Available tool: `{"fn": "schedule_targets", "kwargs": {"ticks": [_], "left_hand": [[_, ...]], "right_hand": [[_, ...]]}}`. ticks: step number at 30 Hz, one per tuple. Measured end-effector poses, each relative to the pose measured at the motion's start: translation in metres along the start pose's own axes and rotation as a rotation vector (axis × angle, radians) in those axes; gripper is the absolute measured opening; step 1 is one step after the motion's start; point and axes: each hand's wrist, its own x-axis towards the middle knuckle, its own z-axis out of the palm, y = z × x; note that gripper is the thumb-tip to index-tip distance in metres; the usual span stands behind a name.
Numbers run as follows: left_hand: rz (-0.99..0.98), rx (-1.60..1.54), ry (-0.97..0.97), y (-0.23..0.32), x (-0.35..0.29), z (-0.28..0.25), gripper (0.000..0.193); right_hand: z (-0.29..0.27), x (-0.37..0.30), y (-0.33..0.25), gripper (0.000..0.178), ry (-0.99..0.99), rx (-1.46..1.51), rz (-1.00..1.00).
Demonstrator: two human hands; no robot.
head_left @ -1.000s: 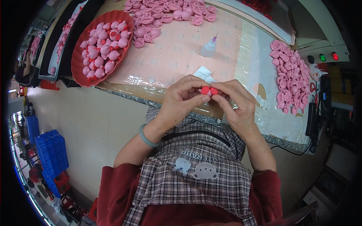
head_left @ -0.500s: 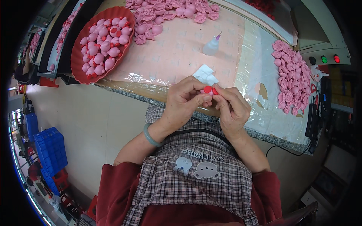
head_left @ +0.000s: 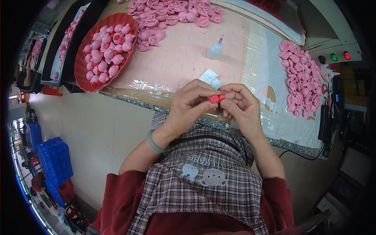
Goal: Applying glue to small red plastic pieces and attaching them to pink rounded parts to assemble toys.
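Above the table's near edge, my left hand (head_left: 190, 102) pinches a small rubbery pink toy piece with two round red ends (head_left: 214, 99) between thumb and forefinger. My right hand (head_left: 246, 111) closes on the piece from the other side, its thumb and forefinger against the right red end. The fingers cover most of the pink part. Just beyond my fingertips lies a folded white cloth (head_left: 210, 75). Farther off stands a white squeeze bottle (head_left: 215, 51) with a thin needle tip.
At the left, a red scalloped basin (head_left: 78, 74) holds many pink toys with red parts. Pink pieces (head_left: 156, 17) are heaped at the table's back, with another pile (head_left: 299, 78) on the right. A box with green and red lights (head_left: 340, 56) and a cable sit far right.
My right hand has turned, its fingers rising and spreading slightly. The two red ends now face up more fully between my hands, and the view has shifted a little.
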Motion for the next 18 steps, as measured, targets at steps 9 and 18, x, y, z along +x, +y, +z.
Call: {"fn": "schedule_targets", "kwargs": {"ticks": [9,18], "left_hand": [[-0.018,0.011,-0.022,0.006,0.002,0.001,0.032],[0.026,-0.118,-0.052,-0.004,0.001,-0.005,0.03]], "right_hand": [[0.002,-0.003,0.001,0.038,0.033,-0.132,-0.048],[0.0,-0.003,0.007,0.042,0.037,-0.462,-0.264]]}}
